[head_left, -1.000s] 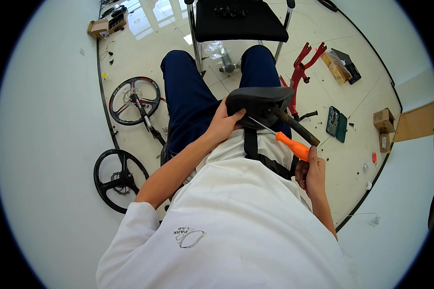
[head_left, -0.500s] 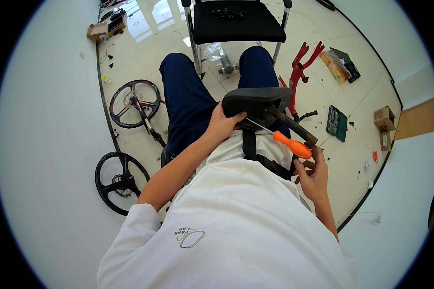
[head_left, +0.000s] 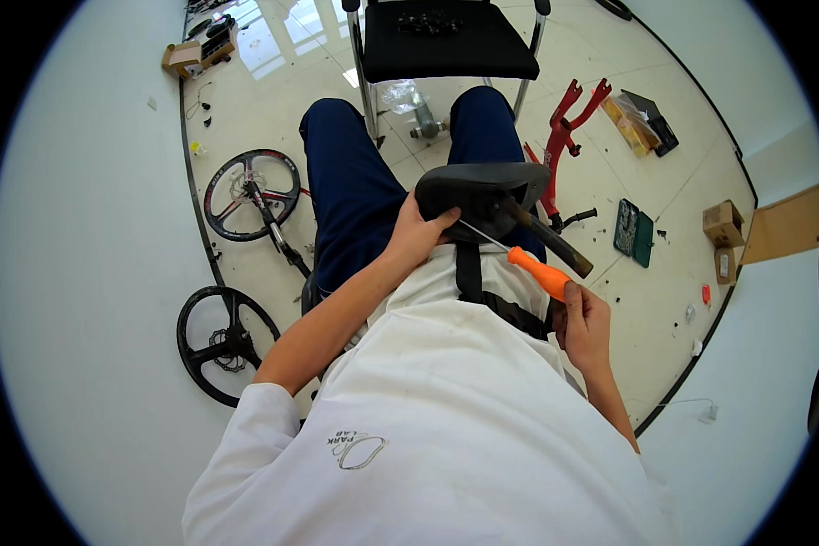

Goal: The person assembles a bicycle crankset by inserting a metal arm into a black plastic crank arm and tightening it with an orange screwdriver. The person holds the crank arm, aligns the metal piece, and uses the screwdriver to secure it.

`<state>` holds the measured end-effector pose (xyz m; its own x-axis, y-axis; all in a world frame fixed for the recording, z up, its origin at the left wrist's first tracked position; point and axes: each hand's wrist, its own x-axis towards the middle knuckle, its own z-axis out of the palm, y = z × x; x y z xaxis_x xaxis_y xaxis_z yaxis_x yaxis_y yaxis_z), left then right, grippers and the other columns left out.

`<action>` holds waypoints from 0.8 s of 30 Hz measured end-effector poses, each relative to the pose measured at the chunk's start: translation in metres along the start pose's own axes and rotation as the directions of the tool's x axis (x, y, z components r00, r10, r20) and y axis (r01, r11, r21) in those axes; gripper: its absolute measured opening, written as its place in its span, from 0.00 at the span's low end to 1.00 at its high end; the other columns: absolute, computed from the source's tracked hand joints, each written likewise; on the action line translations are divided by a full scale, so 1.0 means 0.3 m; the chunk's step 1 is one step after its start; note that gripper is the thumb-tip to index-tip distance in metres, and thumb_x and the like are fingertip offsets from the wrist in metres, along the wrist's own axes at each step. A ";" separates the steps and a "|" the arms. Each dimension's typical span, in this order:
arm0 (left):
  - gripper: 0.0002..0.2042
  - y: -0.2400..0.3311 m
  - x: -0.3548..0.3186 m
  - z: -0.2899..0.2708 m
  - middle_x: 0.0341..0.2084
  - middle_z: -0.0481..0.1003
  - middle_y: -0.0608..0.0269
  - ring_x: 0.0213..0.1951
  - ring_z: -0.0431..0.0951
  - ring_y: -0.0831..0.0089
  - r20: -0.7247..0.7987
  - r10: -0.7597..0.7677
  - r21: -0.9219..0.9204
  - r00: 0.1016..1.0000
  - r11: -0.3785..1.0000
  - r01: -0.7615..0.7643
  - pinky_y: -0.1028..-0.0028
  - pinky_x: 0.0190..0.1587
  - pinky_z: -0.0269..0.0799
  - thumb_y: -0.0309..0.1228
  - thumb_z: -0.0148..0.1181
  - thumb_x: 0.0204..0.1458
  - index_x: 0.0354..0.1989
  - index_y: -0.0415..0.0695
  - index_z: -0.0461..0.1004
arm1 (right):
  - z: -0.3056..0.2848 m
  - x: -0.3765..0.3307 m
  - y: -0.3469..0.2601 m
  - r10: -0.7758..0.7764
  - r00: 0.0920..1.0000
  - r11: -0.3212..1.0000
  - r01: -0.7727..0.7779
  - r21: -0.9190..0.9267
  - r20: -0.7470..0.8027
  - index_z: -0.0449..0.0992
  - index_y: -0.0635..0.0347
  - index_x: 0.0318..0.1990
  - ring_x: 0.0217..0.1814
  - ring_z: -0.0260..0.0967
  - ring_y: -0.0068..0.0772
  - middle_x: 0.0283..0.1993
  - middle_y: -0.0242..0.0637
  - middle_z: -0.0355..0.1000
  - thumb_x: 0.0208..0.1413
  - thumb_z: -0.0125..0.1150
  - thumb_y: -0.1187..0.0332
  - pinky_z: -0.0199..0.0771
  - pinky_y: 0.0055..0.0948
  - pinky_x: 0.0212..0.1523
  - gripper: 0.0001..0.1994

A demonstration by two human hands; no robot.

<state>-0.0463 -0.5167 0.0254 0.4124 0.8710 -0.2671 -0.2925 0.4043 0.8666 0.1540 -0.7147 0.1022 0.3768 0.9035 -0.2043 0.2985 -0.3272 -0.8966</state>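
A black bicycle saddle (head_left: 446, 185) rests across my lap, its underside tipped toward me. My left hand (head_left: 416, 229) grips the saddle's near left edge, thumb pressed against its underside. A worn seatpost (head_left: 562, 247) juts from the saddle toward the lower right, its end free of my hands. In my right hand (head_left: 585, 329), the orange handle end of a screwdriver (head_left: 535, 268) is pinched between thumb and fingers. The screwdriver's thin shaft reaches under the saddle near my left thumb, and its tip cannot be made out.
Ahead stands a black chair (head_left: 446, 55) with small dark parts on its seat. Left lie two spoked wheels (head_left: 211, 350), one beside a fork. At right are a red bicycle frame (head_left: 555, 155), a green tool case (head_left: 632, 232) and cardboard boxes (head_left: 722, 223).
My right hand has moved away from the seatpost's end and closed on the screwdriver handle. The screwdriver has shifted slightly left; my left hand and the saddle have barely moved.
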 end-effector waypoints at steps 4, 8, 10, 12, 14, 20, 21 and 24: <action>0.24 -0.029 0.022 -0.025 0.46 0.76 0.58 0.50 0.76 0.67 0.019 0.140 0.190 0.990 0.972 -0.141 0.70 0.52 0.75 0.18 0.66 0.49 0.54 0.39 0.66 | -0.004 0.001 -0.027 0.188 0.973 0.975 -0.202 0.096 0.134 0.72 0.65 0.20 0.08 0.55 0.19 0.10 0.32 0.62 0.70 0.33 0.42 0.54 0.20 0.12 0.37; 0.23 -0.025 0.022 -0.019 0.45 0.76 0.58 0.48 0.77 0.67 0.021 0.130 0.191 0.991 0.973 -0.131 0.70 0.49 0.77 0.17 0.66 0.49 0.53 0.39 0.67 | 0.001 0.003 0.002 0.126 0.984 0.973 -0.147 0.176 0.123 0.74 0.69 0.28 0.10 0.60 0.20 0.14 0.34 0.66 0.70 0.39 0.47 0.57 0.20 0.13 0.31; 0.23 -0.014 0.016 -0.009 0.45 0.76 0.58 0.47 0.78 0.66 0.004 0.041 0.085 0.999 0.996 -0.041 0.69 0.47 0.79 0.17 0.66 0.49 0.54 0.40 0.67 | 0.008 -0.012 -0.027 0.039 0.997 0.997 -0.043 0.062 0.060 0.74 0.70 0.39 0.16 0.67 0.23 0.23 0.38 0.71 0.68 0.49 0.56 0.64 0.21 0.17 0.20; 0.23 -0.008 0.011 -0.003 0.46 0.76 0.59 0.46 0.79 0.65 0.002 -0.007 0.026 1.000 1.000 0.007 0.68 0.45 0.81 0.17 0.65 0.49 0.54 0.41 0.67 | 0.013 -0.020 -0.043 -0.128 0.992 0.989 0.128 -0.072 0.004 0.71 0.70 0.48 0.24 0.72 0.27 0.33 0.42 0.74 0.64 0.56 0.64 0.69 0.23 0.22 0.15; 0.23 -0.004 0.009 -0.001 0.46 0.75 0.59 0.45 0.80 0.64 0.007 -0.015 0.015 1.000 1.000 0.015 0.67 0.44 0.82 0.17 0.65 0.50 0.54 0.42 0.67 | 0.015 -0.029 -0.040 -0.363 0.932 0.910 0.348 -0.227 -0.027 0.67 0.68 0.55 0.32 0.75 0.32 0.43 0.45 0.75 0.58 0.63 0.70 0.75 0.28 0.29 0.20; 0.23 0.044 -0.002 0.022 0.52 0.70 0.54 0.53 0.76 0.56 -0.013 -0.107 -0.098 0.994 0.990 0.105 0.48 0.52 0.78 0.17 0.52 0.54 0.59 0.42 0.61 | 0.004 -0.009 0.011 -0.531 0.839 0.667 0.501 -0.551 0.119 0.68 0.67 0.56 0.36 0.73 0.47 0.45 0.49 0.73 0.56 0.64 0.71 0.75 0.34 0.35 0.21; 0.23 0.043 -0.005 0.020 0.52 0.69 0.54 0.53 0.75 0.56 -0.021 -0.114 -0.123 0.993 0.986 0.111 0.47 0.52 0.77 0.17 0.50 0.53 0.59 0.43 0.61 | 0.001 -0.005 0.020 -0.497 0.860 0.688 0.471 -0.552 0.115 0.69 0.67 0.56 0.36 0.73 0.48 0.44 0.49 0.73 0.56 0.64 0.71 0.74 0.34 0.34 0.21; 0.24 0.032 -0.009 0.014 0.52 0.68 0.54 0.53 0.74 0.55 -0.031 -0.108 -0.159 0.994 0.982 0.101 0.45 0.52 0.76 0.18 0.44 0.52 0.60 0.45 0.60 | -0.008 0.007 0.026 -0.514 0.855 0.758 0.491 -0.430 0.070 0.72 0.69 0.54 0.29 0.72 0.41 0.36 0.46 0.74 0.59 0.61 0.69 0.71 0.30 0.29 0.17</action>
<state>-0.0465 -0.5165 0.0362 0.4145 0.8306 -0.3719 -0.3828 0.5299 0.7568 0.1593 -0.7160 0.0958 0.1073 0.9599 0.2591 0.7883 0.0767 -0.6105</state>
